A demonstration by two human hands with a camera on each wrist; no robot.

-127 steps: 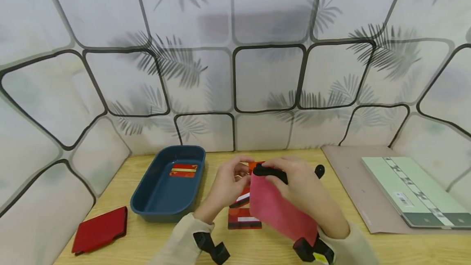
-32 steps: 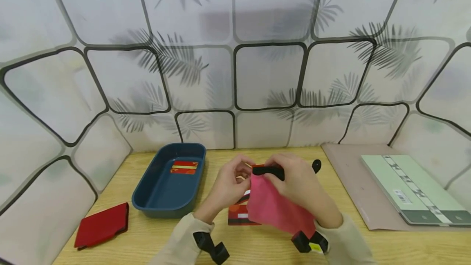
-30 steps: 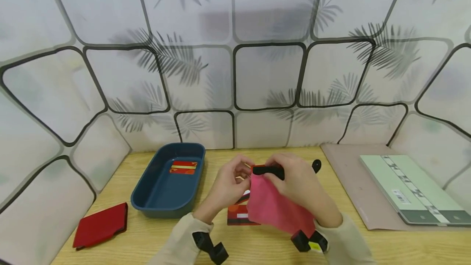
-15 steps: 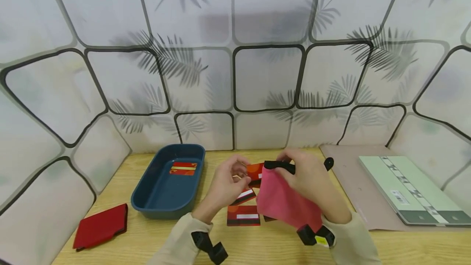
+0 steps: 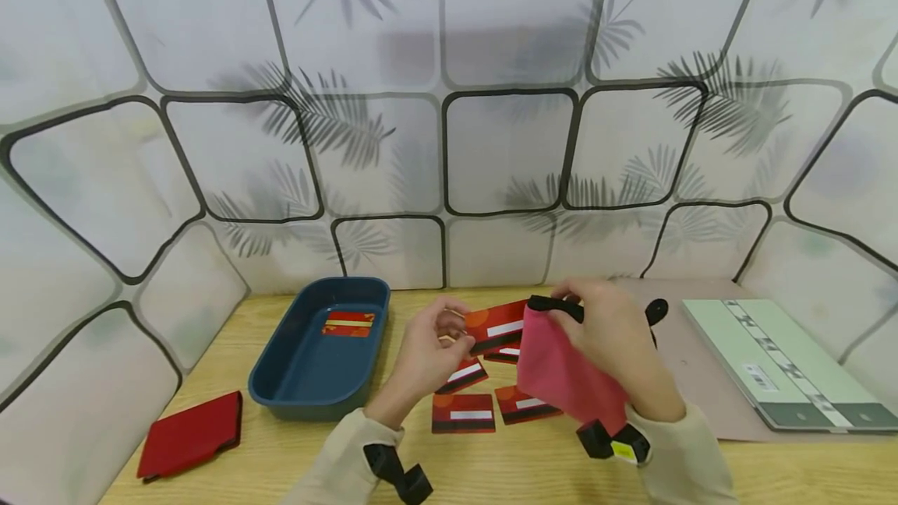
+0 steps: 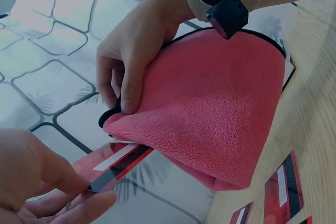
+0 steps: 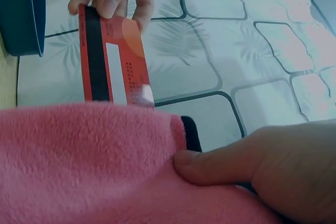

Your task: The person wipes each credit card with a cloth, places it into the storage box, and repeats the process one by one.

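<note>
Between thumb and fingers, my left hand (image 5: 426, 349) pinches the left end of a red bank card (image 5: 494, 327), its dark stripe and white strip facing me. My right hand (image 5: 612, 333) grips a pink fleecy cloth (image 5: 561, 369) with black edging. The cloth hangs down from that hand and covers the card's right end. In the right wrist view the card (image 7: 118, 59) runs behind the cloth's upper edge (image 7: 89, 129). In the left wrist view the right thumb presses on the cloth (image 6: 210, 98). Several more red cards lie on the table below, including one bank card (image 5: 463, 414) nearest me.
A blue tray (image 5: 333, 380) stands to the left with a red and gold card (image 5: 349, 324) in it. A red wallet-like case (image 5: 191, 436) lies at front left. On the right, a pale green notebook (image 5: 779, 357) rests on a pinkish-grey sheet (image 5: 659, 296).
My right hand has drawn the cloth rightward along the card, so much more of the card shows. Table cards that the cloth hid are now visible. The left hand has barely moved.
</note>
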